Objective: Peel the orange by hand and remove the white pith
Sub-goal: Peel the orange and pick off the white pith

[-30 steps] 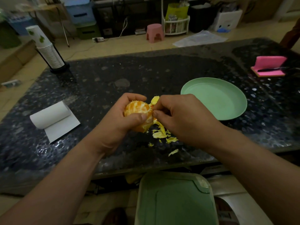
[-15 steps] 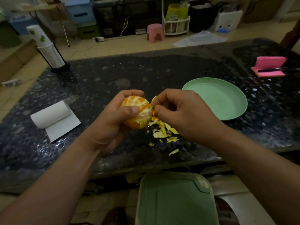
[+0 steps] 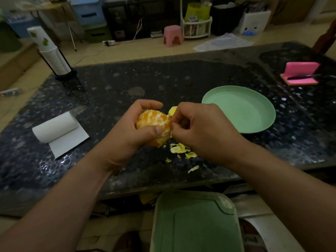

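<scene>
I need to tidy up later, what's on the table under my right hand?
Torn yellow peel scraps lie on the dark table just below the right hand. Whatever lies further under the hand and wrist is covered.

Orange (image 3: 154, 120) L side behind left hand (image 3: 125, 137)

Counter (image 3: 181, 79): dark, speckled, glossy. Green plate (image 3: 241, 110) right of centre, upright, nothing in it. Paper roll (image 3: 54, 127) on the left, partly unrolled, loose sheet lying flat toward the near edge. Cup stack (image 3: 52, 57) in a black holder at the far-left corner, leaning left. Pink pad (image 3: 301, 72) at the far right, one flap raised, a thin dark tool (image 3: 303, 76) lying across it; kind cannot be told. Green bin lid (image 3: 194, 222) below the near edge. On the floor beyond: pink stool (image 3: 172, 35), white rack (image 3: 197, 28) just beside it, power strip (image 3: 109, 42), plastic sheet (image 3: 223, 44).
</scene>
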Motion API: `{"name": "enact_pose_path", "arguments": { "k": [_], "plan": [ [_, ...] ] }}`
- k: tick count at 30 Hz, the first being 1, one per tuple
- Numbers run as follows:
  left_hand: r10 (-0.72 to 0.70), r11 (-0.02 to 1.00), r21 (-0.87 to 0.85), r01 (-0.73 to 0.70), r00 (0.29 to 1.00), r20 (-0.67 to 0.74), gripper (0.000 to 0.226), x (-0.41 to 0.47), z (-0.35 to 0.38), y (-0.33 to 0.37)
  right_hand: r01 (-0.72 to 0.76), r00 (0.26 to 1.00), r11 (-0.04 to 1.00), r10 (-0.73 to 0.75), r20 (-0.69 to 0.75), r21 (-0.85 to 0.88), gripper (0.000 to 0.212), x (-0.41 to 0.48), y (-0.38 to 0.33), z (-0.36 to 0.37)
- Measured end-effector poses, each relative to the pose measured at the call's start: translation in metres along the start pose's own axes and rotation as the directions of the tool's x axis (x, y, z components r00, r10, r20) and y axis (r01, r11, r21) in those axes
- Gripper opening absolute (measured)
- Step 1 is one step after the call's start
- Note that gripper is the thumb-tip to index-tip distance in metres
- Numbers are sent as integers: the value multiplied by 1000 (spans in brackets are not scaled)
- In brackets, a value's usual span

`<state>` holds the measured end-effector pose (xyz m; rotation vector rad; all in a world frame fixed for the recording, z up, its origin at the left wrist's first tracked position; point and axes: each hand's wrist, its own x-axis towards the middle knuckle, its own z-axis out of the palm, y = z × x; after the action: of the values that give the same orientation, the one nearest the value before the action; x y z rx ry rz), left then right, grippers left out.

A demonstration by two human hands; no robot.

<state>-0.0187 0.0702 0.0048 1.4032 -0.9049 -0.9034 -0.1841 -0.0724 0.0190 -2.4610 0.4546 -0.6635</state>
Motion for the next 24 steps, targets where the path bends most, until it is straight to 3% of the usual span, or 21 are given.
{"name": "enact_pose_path", "arguments": {
  "k": [4, 11, 24],
  "plan": [
    [-12, 994, -108, 14, 1000, 16, 69, 0, 0, 1, -36, 999, 994, 39, -32, 101, 10, 1, 2, -1],
    [-33, 974, -222, 43, 998, 49, 68, -1, -2, 3, -115, 993, 926, 108, 41, 359, 11, 3, 3, -5],
    [-33, 917, -392, 77, 992, 118, 67, -4, -4, 6, -150, 989, 877, 141, 54, 456, 8, 5, 12, -2]
  ]
}}
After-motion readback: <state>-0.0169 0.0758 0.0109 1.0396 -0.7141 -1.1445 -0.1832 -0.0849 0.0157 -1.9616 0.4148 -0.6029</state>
